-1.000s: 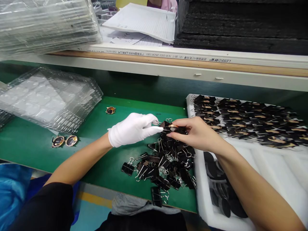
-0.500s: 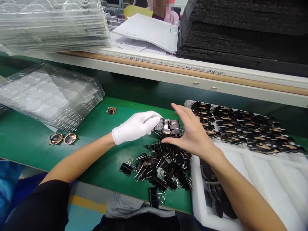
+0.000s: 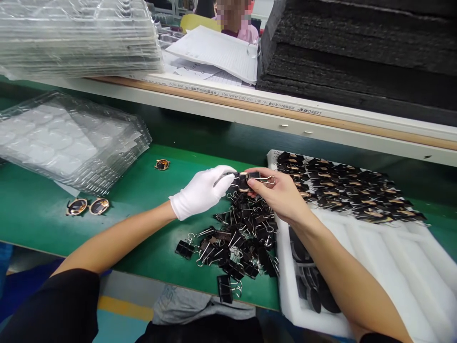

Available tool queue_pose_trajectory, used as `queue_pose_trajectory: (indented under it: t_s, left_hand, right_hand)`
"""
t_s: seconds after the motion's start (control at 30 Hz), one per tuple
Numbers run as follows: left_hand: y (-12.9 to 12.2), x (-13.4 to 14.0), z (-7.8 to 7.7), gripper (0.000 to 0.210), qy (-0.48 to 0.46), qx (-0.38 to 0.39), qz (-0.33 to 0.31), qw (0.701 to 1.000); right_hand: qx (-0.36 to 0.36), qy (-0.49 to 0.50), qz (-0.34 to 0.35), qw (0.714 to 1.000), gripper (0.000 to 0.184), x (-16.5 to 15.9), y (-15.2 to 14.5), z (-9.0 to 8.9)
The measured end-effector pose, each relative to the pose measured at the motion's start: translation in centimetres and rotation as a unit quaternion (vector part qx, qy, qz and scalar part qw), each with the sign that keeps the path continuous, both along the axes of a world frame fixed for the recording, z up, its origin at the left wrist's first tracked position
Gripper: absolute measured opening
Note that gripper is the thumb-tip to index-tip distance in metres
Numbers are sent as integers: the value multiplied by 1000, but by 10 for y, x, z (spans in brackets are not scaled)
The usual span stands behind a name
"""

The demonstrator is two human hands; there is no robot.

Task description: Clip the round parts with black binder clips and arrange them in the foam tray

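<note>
My left hand (image 3: 200,193), in a white glove, pinches the left end of a small clamped assembly above the table. A gold-edged piece (image 3: 243,183) shows at its middle, with a black binder clip on either side. My bare right hand (image 3: 283,193) is closed on the right binder clip (image 3: 253,175), thumb in front and fingers behind; its wire handles stick out to the right. Below both hands lies a heap of black binder clips (image 3: 246,233). To the left are gold-rimmed sunglasses fronts (image 3: 99,206) and a single gold-rimmed lens piece (image 3: 162,165).
A white foam tray (image 3: 285,286) at the right holds dark lens-shaped pieces, under my right forearm. Behind it stand rows of clipped gold pieces (image 3: 342,181). Clear plastic trays (image 3: 71,143) are stacked left. A shelf edge (image 3: 214,95) crosses behind, carrying black foam sheets (image 3: 357,57).
My right hand was spread open around the assembly's right side; its fingers have closed on the right binder clip. My left hand keeps its pinch. The view has shifted slightly.
</note>
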State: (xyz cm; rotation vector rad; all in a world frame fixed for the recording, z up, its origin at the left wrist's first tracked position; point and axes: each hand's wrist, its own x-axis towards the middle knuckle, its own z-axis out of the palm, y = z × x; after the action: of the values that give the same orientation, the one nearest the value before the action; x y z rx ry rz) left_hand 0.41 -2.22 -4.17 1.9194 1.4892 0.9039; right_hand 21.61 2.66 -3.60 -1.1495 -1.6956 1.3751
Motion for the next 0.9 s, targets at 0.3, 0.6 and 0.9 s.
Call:
queue_pose_trajectory:
  t_s: [0.3, 0.6, 0.9]
  left_hand:
    - [-1, -1, 4, 38, -25, -15, 6, 1000]
    - [19, -24, -29, 58, -143, -3, -118, 983]
    - [61, -40, -70, 60, -176, -122, -6, 977]
  right_hand:
    - [21, -3, -6, 1000, 47, 1, 0, 0]
    - [126, -191, 201, 952, 22, 25, 11, 31]
    - [238, -375, 100, 890, 27, 208, 17, 72]
